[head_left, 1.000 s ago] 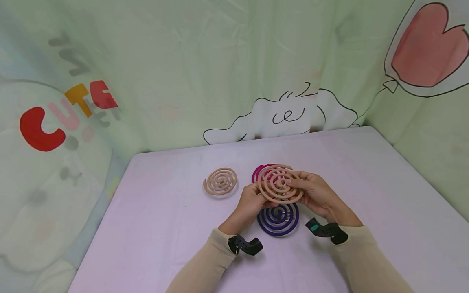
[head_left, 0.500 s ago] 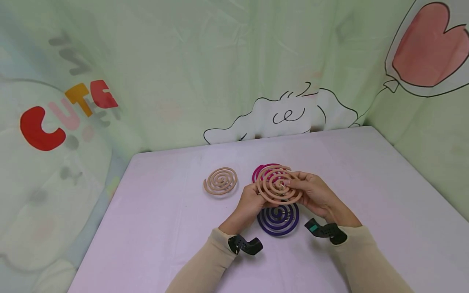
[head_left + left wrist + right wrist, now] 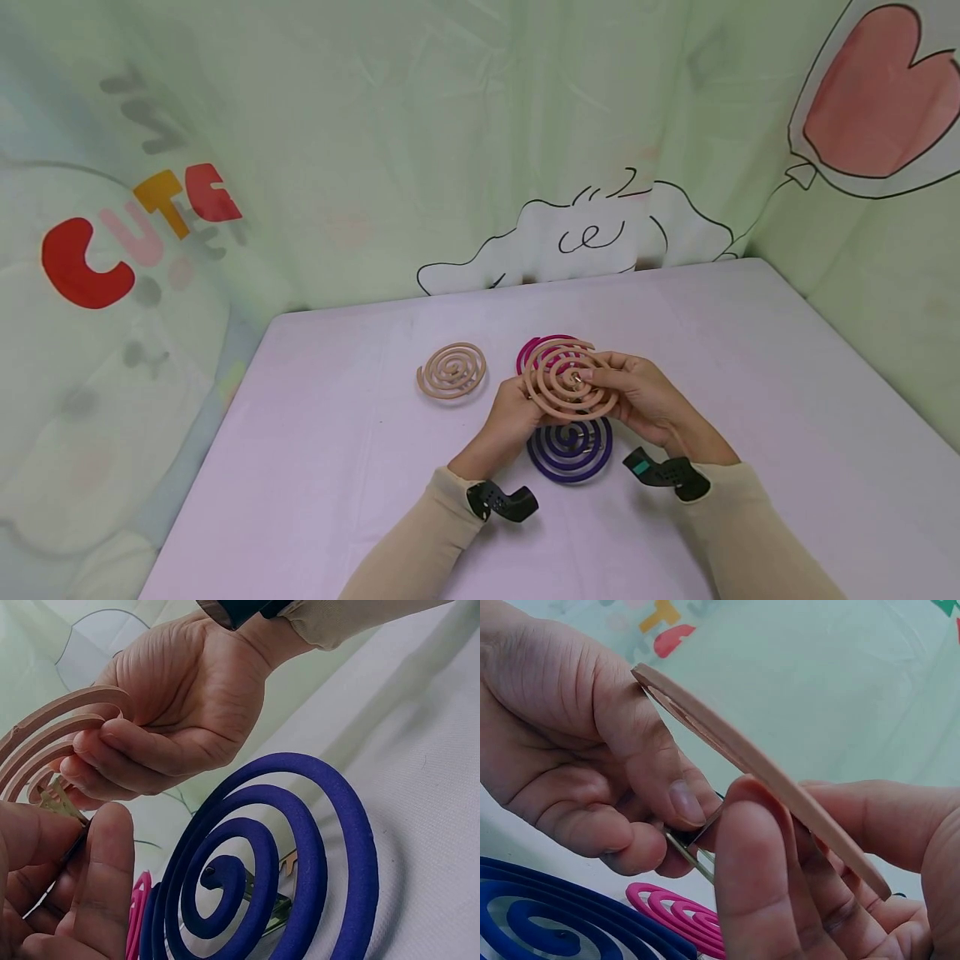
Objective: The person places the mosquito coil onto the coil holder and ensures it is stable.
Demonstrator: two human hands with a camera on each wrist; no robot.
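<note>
My right hand (image 3: 648,396) holds a tan mosquito coil (image 3: 765,769) by its right side, thumb on top near the centre and fingers beneath. Under the coil, my left hand (image 3: 513,410) pinches a small brass-coloured metal stand (image 3: 60,801) between thumb and fingers. The stand meets the coil's centre; how far it is fitted is hard to see. Below the hands a dark blue-purple coil (image 3: 352,817) is raised on its own metal stand (image 3: 281,911). Behind the held coil sits a pink coil (image 3: 667,900), partly hidden.
Another tan coil (image 3: 450,371) lies to the left on the pale lilac tablecloth (image 3: 337,458). Beyond the table's back edge hangs a green printed curtain (image 3: 375,167). Black straps (image 3: 501,502) are on both wrists.
The held coil has shifted slightly left and down, and a bit of metal now shows at its centre. Both hands stay almost in place; the coils on the table are unmoved.
</note>
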